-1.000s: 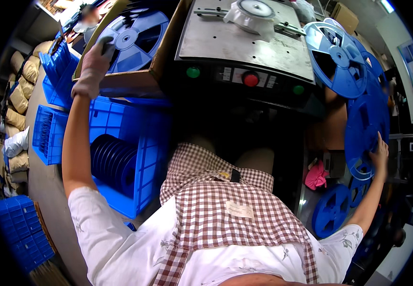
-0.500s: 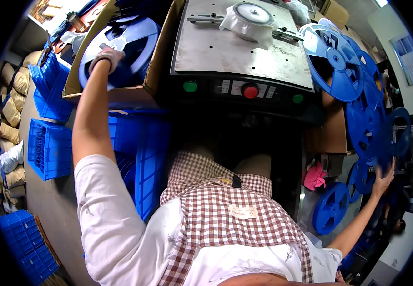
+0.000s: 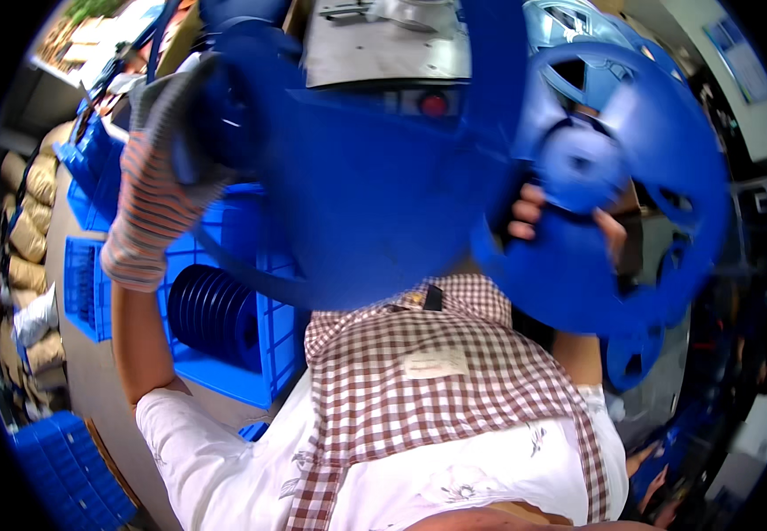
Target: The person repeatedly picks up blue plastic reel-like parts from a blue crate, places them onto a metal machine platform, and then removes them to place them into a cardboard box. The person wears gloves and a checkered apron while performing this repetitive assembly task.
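Note:
My left hand [image 3: 158,168], in a grey and orange striped glove, grips a large blue reel half [image 3: 366,203] at its hub side. This disc is raised close in front of my chest and blurred by motion. My bare right hand [image 3: 528,212] holds a second blue reel half [image 3: 552,279] from behind; its fingers show on both sides below the round hub. The two discs overlap near the middle of the view. They hide most of the machine, and whether they touch I cannot tell.
Behind the discs stands a machine with a metal plate [image 3: 392,53] and a red button [image 3: 434,104]. A blue crate [image 3: 282,354] at left holds a row of blue discs [image 3: 211,305]. Blue crates [image 3: 74,469] and sacks [image 3: 28,239] line the left. Another person's hands [image 3: 653,482] show lower right.
My left hand has lifted a blue reel half out of the cardboard box and brought it toward me. My right hand has swung in from the far right with its blue disc.

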### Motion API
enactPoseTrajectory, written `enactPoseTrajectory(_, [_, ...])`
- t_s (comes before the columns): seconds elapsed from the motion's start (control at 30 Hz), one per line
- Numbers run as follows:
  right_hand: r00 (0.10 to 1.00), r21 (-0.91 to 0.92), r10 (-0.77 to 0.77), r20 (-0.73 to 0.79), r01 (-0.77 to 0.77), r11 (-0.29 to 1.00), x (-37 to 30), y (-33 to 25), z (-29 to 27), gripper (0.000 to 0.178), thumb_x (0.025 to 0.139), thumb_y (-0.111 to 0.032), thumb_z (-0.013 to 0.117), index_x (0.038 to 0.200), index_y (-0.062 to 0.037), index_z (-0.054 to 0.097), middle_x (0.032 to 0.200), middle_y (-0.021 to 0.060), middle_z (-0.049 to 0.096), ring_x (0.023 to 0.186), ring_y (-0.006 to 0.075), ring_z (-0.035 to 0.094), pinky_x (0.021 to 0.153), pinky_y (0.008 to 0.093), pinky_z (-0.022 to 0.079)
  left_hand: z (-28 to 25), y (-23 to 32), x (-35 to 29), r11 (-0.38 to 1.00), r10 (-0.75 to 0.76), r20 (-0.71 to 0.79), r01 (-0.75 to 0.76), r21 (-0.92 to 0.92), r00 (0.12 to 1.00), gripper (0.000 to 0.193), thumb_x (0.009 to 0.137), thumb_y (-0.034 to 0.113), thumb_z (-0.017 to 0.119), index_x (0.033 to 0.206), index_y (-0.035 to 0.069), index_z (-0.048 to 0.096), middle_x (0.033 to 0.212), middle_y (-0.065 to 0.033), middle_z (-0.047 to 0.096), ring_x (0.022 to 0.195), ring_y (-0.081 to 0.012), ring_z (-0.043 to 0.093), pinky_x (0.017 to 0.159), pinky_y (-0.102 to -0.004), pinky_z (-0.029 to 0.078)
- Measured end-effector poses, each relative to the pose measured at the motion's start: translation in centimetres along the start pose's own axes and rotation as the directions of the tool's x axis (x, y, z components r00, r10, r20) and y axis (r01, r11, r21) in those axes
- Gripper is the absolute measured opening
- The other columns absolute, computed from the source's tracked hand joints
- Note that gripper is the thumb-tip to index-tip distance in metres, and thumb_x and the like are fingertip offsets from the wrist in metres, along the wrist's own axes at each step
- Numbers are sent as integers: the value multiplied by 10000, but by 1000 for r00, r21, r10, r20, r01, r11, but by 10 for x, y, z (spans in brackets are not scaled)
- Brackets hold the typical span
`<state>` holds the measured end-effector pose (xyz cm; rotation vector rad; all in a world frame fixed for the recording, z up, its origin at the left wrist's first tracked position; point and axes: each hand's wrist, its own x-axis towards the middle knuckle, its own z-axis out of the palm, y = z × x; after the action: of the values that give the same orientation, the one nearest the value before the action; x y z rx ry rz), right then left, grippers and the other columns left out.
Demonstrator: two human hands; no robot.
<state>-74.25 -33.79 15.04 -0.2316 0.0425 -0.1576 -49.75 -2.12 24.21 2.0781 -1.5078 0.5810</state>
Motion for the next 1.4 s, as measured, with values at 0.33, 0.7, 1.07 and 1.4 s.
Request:
enactPoseTrajectory(0.33, [995, -120, -95, -11, 93, 988, -20, 32, -6, 692, 841, -394, 569, 1364, -24, 308, 1117, 111, 515, 1007, 215, 533, 901, 354, 439, 132, 126, 32, 939, 343, 108, -342, -27, 933, 582, 752, 10, 688, 1244, 305, 593, 1210, -157, 554, 1114, -348, 542, 952, -432, 481])
enactPoseTrajectory(0.7, [926, -815, -357, 122, 298, 496, 13, 34, -22, 702, 891, -364, 554, 1484, -120, 270, 1118, 84, 580, 1039, 184, 565, 935, 344, 450, 166, 174, 0, 43, -356, 554, 605, -795, 753, 807, 833, 350, 719, 1457, 100, 272, 1199, -139, 530, 1058, -220, 548, 938, -363, 463])
enactPoseTrajectory(1.07, [908, -927, -245, 340, 280, -249, 26, 56, -2, 691, 811, -408, 570, 1423, -130, 413, 821, 97, 596, 752, 167, 608, 716, 310, 502, 178, 143, -40, -356, -566, 391, 213, -910, 726, 555, 915, 107, 592, 1411, 104, 342, 1195, -116, 562, 1083, -189, 565, 918, -309, 492])
enactPoseTrajectory(1.4, [937, -953, -213, 277, 240, -187, 27, 62, -1, 715, 831, -487, 549, 1430, -134, 384, 1179, 269, 584, 1036, 394, 620, 878, 468, 514, 184, 146, -50, -297, -597, 343, 197, -934, 725, 557, 913, 121, 605, 1409, 111, 352, 1172, -105, 571, 1051, -168, 577, 880, -288, 506])
